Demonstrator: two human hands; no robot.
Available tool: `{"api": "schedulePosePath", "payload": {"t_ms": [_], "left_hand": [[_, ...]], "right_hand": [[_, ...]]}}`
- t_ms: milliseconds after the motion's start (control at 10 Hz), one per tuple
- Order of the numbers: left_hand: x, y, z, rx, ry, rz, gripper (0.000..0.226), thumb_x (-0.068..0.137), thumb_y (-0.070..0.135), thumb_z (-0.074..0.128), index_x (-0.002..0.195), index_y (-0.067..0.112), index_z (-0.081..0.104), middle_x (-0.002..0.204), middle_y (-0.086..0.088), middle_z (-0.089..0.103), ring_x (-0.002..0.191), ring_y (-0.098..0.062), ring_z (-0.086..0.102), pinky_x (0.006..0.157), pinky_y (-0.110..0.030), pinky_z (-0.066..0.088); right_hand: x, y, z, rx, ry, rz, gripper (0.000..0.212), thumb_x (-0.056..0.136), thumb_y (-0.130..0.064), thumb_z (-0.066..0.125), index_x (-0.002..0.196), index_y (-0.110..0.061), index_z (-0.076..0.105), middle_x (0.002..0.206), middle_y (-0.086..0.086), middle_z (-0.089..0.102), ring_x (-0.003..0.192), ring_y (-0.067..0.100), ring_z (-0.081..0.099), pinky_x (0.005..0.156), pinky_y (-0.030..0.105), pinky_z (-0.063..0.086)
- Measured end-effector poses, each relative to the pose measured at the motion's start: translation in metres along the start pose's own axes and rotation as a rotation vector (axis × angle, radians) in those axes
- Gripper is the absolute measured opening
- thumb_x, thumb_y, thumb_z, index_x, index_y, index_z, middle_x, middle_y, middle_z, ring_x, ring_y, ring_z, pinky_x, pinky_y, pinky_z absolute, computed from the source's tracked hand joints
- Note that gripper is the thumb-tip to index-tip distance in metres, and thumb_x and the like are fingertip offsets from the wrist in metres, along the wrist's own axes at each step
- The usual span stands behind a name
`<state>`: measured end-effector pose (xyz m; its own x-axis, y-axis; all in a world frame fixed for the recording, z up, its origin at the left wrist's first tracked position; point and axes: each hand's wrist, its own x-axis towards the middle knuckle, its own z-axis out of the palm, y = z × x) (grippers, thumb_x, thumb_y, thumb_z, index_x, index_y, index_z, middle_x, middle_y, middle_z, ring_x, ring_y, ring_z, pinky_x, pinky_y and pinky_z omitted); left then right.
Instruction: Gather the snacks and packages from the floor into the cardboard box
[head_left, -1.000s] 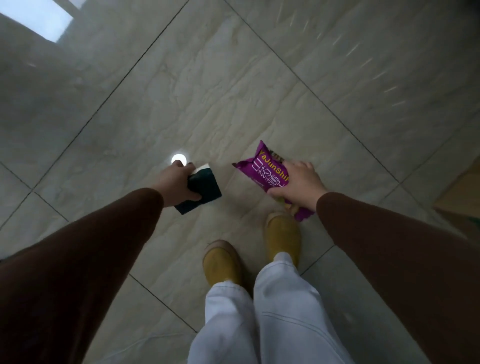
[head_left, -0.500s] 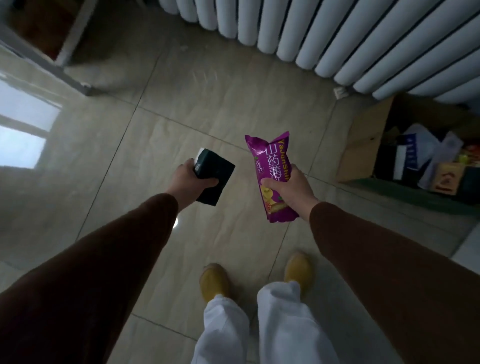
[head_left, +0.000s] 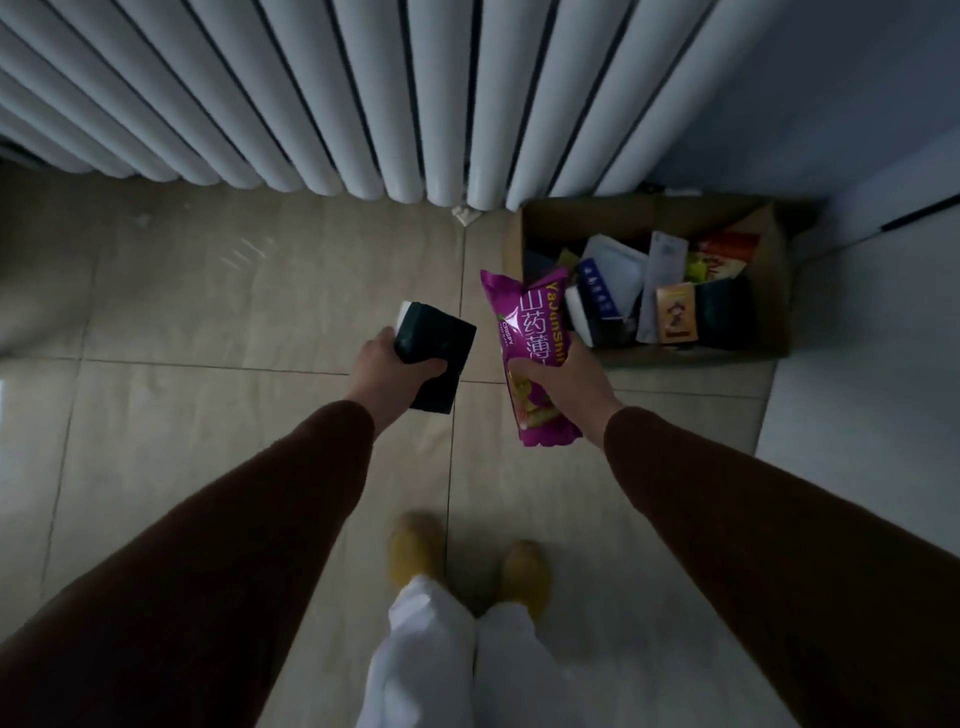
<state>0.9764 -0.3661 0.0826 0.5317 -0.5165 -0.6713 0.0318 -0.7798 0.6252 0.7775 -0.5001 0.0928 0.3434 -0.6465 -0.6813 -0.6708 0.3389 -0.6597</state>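
My left hand (head_left: 387, 376) grips a dark green packet with a white end (head_left: 435, 347), held out over the tiled floor. A purple snack bag with white lettering (head_left: 530, 343) stands upright in my right hand (head_left: 563, 387), its top edge overlapping the near left corner of the cardboard box (head_left: 779, 291). The open box sits on the floor at the right, against the radiator, with several packets and small boxes inside. Both hands hover left of the box, not over it.
A white column radiator (head_left: 322, 93) runs along the wall ahead. A pale wall or panel (head_left: 862, 364) stands right of the box. My yellow shoes (head_left: 415, 551) and white trousers are below on beige floor tiles.
The view has swung up and right: the radiator fills the top and the box has come nearer to the centre. Both hands keep their packets and sit closer to the box.
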Motion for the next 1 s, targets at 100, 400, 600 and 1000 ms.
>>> {"api": "schedulePosePath", "payload": {"t_ms": [100,400,600,1000], "left_hand": [[0.022,0.031,0.033,0.085,-0.052,0.059,0.053,0.074,0.037,0.081,0.117,0.02,0.055,0.111,-0.004,0.064,0.097,-0.023,0.066,0.085,-0.047,0.06],[0.072,0.109,0.131,0.107,-0.155,0.075,0.065,0.075,0.04,0.078,0.13,0.022,0.049,0.123,-0.005,0.059,0.106,-0.024,0.063,0.089,-0.045,0.059],[0.08,0.155,0.205,0.173,-0.092,0.015,0.06,0.084,0.033,0.074,0.135,0.018,0.045,0.127,-0.006,0.049,0.11,-0.024,0.055,0.094,-0.042,0.052],[0.102,0.223,0.26,0.265,-0.026,0.019,0.071,0.089,0.03,0.069,0.146,0.014,0.031,0.142,-0.015,0.044,0.12,-0.032,0.052,0.093,-0.034,0.042]], "right_hand": [[0.018,0.008,-0.038,0.025,0.05,0.034,0.069,0.079,-0.032,0.085,0.136,-0.023,0.048,0.121,0.001,0.066,0.103,0.019,0.066,0.085,0.034,0.052],[0.073,0.035,-0.136,0.044,0.197,0.125,0.077,0.076,-0.035,0.086,0.14,-0.02,0.047,0.122,0.001,0.064,0.109,0.023,0.063,0.096,0.042,0.051],[0.115,0.056,-0.202,0.016,0.187,0.126,0.096,0.059,-0.055,0.084,0.142,-0.024,0.047,0.124,0.0,0.064,0.108,0.02,0.066,0.097,0.046,0.054],[0.174,0.047,-0.284,-0.128,0.209,0.187,0.124,0.059,-0.064,0.083,0.159,-0.029,0.019,0.168,0.015,0.016,0.143,0.042,0.04,0.114,0.055,0.041]]}}
